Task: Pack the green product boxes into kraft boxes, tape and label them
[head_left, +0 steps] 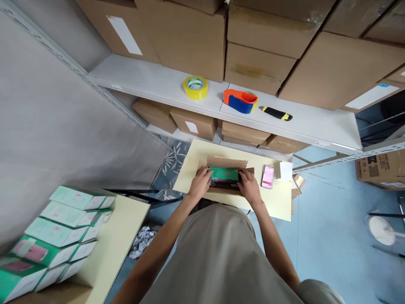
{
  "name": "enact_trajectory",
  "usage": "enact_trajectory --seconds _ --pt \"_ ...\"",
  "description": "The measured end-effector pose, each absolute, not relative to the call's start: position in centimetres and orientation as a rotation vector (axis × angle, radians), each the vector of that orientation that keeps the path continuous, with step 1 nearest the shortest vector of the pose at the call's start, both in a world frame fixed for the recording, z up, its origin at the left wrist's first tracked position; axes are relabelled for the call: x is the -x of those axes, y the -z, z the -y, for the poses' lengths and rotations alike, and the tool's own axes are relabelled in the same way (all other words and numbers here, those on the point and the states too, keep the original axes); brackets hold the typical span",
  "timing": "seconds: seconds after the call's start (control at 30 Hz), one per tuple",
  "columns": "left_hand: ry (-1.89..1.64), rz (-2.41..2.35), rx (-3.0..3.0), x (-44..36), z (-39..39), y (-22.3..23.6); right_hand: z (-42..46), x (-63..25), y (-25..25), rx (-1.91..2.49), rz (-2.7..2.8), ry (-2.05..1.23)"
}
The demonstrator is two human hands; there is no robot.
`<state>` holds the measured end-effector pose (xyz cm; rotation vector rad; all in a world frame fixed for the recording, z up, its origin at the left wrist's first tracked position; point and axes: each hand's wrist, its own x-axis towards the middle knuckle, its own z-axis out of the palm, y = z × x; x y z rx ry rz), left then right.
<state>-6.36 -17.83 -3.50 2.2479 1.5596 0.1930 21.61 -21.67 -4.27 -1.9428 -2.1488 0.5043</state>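
Observation:
An open brown cardboard carton (pixel 226 161) stands on the pale yellow table in front of me, its flaps raised. Inside it lies a green box (pixel 224 174), with some darker contents showing along its near side. My left hand (pixel 201 183) is closed at the left end of the green box, fingertips against it. At the opposite end, my right hand (pixel 249 185) has its fingers curled down at the box and the carton's inner edge. Both thumbs point inward. The undersides of the fingers are hidden.
A phone (pixel 268 176) and white paper (pixel 286 171) lie on the table (pixel 278 204). The shelf (pixel 152 80) holds yellow tape (pixel 195 87), a tape dispenser (pixel 240 101), a utility knife (pixel 276 113) and cartons. Several green boxes (pixel 60 230) are stacked at left.

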Motion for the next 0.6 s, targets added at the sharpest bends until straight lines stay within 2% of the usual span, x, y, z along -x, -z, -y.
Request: enact_trajectory --seconds 0.13,0.3,0.4,0.6 --pt "-0.573 -1.943 -1.998 8.8 19.0 2.6 23.9 -24.1 3.9 2.019 1.676 -0.274" --pt "-0.517 -1.948 -1.735 9.6 18.8 3.1 24.2 -24.3 3.7 2.084 1.587 -0.506" --pt "-0.577 -1.929 -1.711 10.4 19.5 2.9 23.5 -22.8 2.7 2.075 1.551 -0.537" --pt "-0.796 -2.082 -1.554 17.5 25.1 0.8 21.8 -16.2 -0.2 1.966 1.598 -0.625"
